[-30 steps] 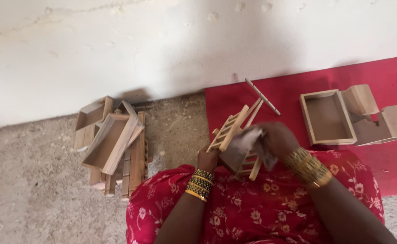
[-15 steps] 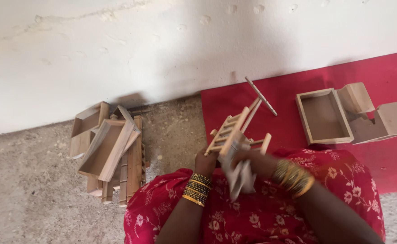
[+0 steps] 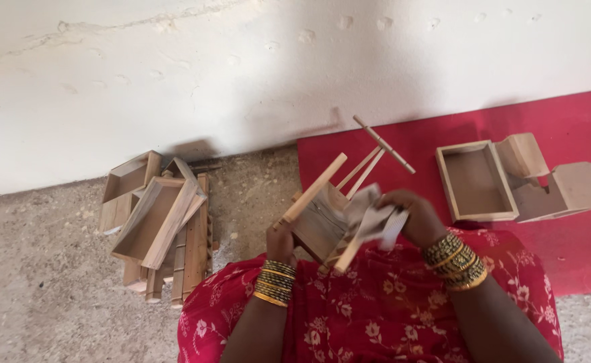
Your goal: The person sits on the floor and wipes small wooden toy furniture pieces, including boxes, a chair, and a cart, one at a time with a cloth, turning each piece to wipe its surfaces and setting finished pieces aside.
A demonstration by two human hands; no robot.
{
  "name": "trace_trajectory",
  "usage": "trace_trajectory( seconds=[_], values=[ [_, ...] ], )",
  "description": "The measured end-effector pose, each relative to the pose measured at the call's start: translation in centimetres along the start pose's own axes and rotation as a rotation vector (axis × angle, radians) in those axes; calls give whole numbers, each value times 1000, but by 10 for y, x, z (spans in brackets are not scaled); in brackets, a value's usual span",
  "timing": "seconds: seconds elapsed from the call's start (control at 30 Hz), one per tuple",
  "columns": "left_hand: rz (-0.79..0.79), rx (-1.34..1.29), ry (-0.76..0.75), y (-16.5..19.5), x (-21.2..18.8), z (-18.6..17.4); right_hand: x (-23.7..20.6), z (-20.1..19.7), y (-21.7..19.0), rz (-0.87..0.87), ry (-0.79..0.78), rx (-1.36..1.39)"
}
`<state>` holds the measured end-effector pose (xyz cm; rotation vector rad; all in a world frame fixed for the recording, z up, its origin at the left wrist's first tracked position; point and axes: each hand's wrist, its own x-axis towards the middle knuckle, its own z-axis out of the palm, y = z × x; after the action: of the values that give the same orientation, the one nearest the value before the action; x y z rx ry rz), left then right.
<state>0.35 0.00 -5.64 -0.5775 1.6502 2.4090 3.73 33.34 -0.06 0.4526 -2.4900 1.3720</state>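
Left hand (image 3: 280,242) grips the pale wooden slatted toy frame (image 3: 322,218) while right hand (image 3: 410,218), closed on a grey sanding sheet (image 3: 375,218), seems mid-sanding, with a stack of unfinished wooden trays (image 3: 161,225) lying off to the left.

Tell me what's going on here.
A person sits on the floor by a white wall. The left hand grips a small wooden frame with rails and a crossbar, tilted over the lap. The right hand presses a greyish sheet, likely sandpaper, against it. A pile of wooden parts lies on the concrete, and open wooden boxes sit on a red mat.
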Motion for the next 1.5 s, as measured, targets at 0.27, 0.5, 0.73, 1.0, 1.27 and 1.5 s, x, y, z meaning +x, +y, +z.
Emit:
trace_trajectory(
  seconds=[0.27, 0.5, 0.73, 1.0, 1.27, 1.5],
  values=[
    [20, -303, -119, 51, -25, 5, 13, -60, 17, 289, 538, 123],
    [-24, -363, -224, 55, -33, 3, 12, -9, 5, -35, 152, -182],
    [278, -168, -275, 44, -7, -25, 17, -70, 1, -178, 777, -504],
    [484, 15, -342, 16, 11, -38, 17, -48, 17, 169, 395, -404],
    [598, 111, -210, 39, -1, -29, 1, -68, 50, 623, 7, -529],
    [1064, 1070, -72, 49, -46, 14, -8, -97, 47, 581, 283, -588]
  ],
)
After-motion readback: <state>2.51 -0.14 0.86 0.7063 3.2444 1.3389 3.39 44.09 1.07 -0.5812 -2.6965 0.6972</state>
